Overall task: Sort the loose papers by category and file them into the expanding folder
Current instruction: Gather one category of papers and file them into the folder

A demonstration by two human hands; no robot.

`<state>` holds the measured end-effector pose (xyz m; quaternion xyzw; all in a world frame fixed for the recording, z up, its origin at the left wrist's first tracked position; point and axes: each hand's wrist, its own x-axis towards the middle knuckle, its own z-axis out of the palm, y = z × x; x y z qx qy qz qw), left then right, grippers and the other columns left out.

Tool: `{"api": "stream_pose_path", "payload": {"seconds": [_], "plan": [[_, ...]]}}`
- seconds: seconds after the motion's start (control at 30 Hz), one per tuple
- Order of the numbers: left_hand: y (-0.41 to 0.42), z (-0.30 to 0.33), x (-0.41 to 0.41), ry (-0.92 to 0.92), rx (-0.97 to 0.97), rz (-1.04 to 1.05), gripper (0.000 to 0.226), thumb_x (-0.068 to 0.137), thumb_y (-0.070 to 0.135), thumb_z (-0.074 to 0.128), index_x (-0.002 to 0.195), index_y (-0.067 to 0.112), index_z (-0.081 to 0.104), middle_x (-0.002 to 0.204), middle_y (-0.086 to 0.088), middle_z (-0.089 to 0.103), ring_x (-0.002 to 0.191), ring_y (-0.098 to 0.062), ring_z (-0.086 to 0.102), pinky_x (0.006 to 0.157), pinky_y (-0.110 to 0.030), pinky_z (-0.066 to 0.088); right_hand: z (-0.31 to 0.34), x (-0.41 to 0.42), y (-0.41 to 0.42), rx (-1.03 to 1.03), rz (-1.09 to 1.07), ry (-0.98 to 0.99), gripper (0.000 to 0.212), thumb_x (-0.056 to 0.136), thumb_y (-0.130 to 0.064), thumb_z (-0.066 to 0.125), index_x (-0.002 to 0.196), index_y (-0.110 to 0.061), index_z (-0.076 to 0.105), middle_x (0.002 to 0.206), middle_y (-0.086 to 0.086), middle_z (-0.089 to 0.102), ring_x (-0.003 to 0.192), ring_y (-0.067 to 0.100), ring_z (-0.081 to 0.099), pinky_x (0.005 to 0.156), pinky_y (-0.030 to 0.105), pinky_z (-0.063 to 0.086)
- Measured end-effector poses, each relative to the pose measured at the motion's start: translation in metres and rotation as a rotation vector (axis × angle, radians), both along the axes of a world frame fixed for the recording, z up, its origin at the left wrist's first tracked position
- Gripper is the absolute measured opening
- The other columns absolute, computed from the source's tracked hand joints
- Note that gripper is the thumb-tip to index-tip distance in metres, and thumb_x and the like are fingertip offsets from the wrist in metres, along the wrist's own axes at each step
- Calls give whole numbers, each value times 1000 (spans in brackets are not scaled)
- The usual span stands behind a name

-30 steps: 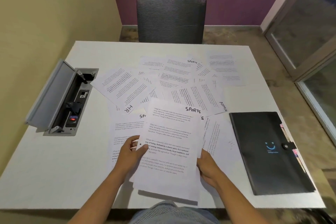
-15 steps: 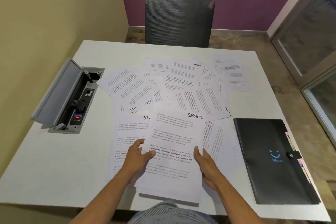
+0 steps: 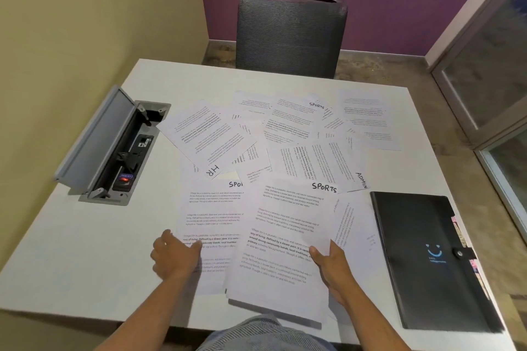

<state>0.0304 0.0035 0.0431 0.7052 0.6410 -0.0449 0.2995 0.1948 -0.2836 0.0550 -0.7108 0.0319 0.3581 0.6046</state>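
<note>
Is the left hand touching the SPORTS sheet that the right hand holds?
Apart. The head view shows the left hand resting on a neighbouring sheet, short of the SPORTS sheet that the right hand grips.

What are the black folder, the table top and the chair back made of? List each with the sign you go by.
Expanding folder: looks like matte black plastic, perhaps polypropylene; faint sheen, stiff flat cover, snap tab closure.
Table: smooth white laminate or painted board, by its even, low-gloss surface; cannot tell which.
Chair: dark grey ribbed knit or mesh fabric, by the fine horizontal ridges across the back.
</note>
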Motion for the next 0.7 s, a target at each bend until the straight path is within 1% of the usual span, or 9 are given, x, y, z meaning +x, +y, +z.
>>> {"api": "stream_pose_path", "payload": {"seconds": [0.1, 0.2, 0.27, 0.33, 0.4, 0.47, 0.57, 0.63, 0.7], "plan": [[-3, -6, -5, 15, 15, -38, 93, 77, 33, 81, 148, 8, 25, 146, -22, 35, 133, -41, 34, 102, -58, 38, 0, -1, -2, -5, -21, 3, 52, 95, -10, 61, 144, -17, 46, 134, -2, 62, 120, 14, 59, 110, 36, 41], [-7, -6, -4, -68, -7, 10, 95, 78, 23, 81, 149, 9, 21, 144, -25, 34, 131, -43, 33, 100, -60, 39, -2, 0, -5, -11, -35, -3, 56, 95, -13, 63, 147, -18, 44, 137, -1, 60, 123, 16, 58, 113, 42, 39], [-6, -3, -4, -126, -44, 50, 94, 79, 18, 80, 150, 12, 18, 142, -25, 33, 127, -43, 39, 97, -59, 42, -2, 0, -6, -9, -36, -2, 54, 95, -12, 63, 145, -18, 46, 135, -2, 62, 122, 16, 59, 113, 43, 39], [-6, 2, -3, -164, -75, 70, 93, 81, 13, 78, 151, 14, 17, 140, -23, 34, 120, -44, 48, 93, -55, 45, -3, -1, -6, -11, -33, 1, 52, 95, -12, 62, 144, -19, 47, 133, -3, 62, 121, 15, 59, 113, 42, 39], [-5, 9, -4, -199, -103, 79, 89, 83, 7, 75, 151, 15, 19, 137, -23, 45, 116, -44, 53, 87, -48, 46, -4, -1, -6, -6, -33, 8, 51, 95, -11, 62, 143, -20, 47, 133, -3, 62, 121, 15, 59, 113, 42, 39], [-2, 15, -7, -221, -131, 94, 79, 84, 4, 73, 148, 13, 28, 131, -21, 56, 109, -41, 58, 79, -38, 42, -6, -1, -5, -3, -36, 18, 50, 95, -10, 61, 143, -20, 47, 133, -3, 63, 121, 16, 59, 113, 43, 39], [10, 22, -17, -272, -166, 73, 53, 81, 6, 74, 128, 10, 52, 120, -16, 66, 89, -30, 59, 77, -36, 48, -8, -1, -5, -2, -31, 20, 52, 96, -10, 61, 145, -18, 46, 135, -2, 62, 122, 17, 59, 113, 44, 39], [18, 32, -24, -330, -214, 58, 39, 80, 6, 74, 116, 10, 60, 112, -13, 69, 88, -27, 63, 78, -38, 53, -10, 0, -5, -3, -30, 23, 53, 96, -9, 60, 146, -18, 45, 136, -1, 61, 122, 17, 59, 113, 43, 39], [23, 47, -30, -381, -232, 28, 29, 83, 7, 73, 110, 12, 66, 106, -8, 71, 89, -25, 66, 79, -38, 55, -12, -1, -5, 4, -30, 28, 53, 96, -9, 59, 146, -18, 45, 137, 1, 60, 121, 16, 59, 112, 39, 40]]}}
